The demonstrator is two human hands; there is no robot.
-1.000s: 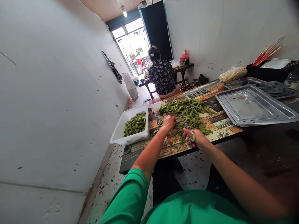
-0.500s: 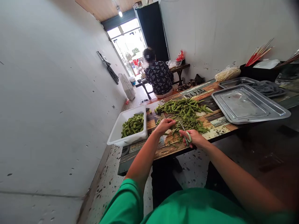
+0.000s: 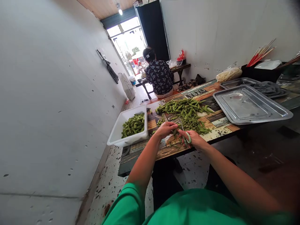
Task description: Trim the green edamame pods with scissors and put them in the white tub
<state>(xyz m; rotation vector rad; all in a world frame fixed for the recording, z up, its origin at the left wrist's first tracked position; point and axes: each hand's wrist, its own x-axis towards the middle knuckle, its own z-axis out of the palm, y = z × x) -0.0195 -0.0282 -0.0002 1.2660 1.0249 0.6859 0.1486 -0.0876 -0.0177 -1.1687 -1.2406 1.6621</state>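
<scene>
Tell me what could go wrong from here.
The scissors in the right hand have their blades close to the fingertips of the left hand, so a slip might nick a finger. The white tub seems to jut past the end of the table; a knock could tip it. The metal tray appears to overhang the near edge, so a bump might send it down.

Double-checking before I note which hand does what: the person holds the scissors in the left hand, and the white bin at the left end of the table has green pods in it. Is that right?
Not quite: the head view shows the scissors in the right hand. The white bin at the left end of the table has green pods in it.
</scene>
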